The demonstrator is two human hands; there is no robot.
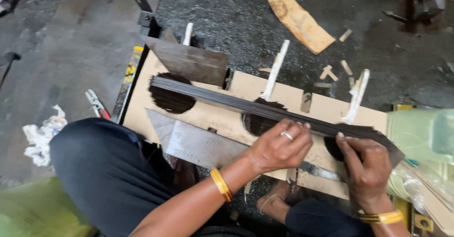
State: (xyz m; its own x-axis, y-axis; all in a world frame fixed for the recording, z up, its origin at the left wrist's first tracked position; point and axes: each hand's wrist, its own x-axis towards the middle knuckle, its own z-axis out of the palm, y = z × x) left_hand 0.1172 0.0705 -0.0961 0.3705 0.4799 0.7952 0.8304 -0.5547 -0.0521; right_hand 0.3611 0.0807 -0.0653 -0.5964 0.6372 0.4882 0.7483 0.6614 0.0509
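Observation:
A long bundle of thin dark rods (227, 100) lies slantwise across a pale wooden board (142, 104) that has three round holes packed with dark strands. My left hand (279, 147), with a ring and a yellow bangle, curls its fingers over the bundle near the middle hole. At the bundle's right end, over the right hole, my right hand (364, 166) pinches the rods. Three white sticks (275, 69) stand up behind the holes.
Two grey metal plates (191, 62) lie on the board, and a triangular one (194, 142) sits by my knee. Red-handled pliers (97, 104) and a white rag (42, 133) lie on the floor at left. A wood offcut (300, 19) lies behind, green plastic (421, 137) at right.

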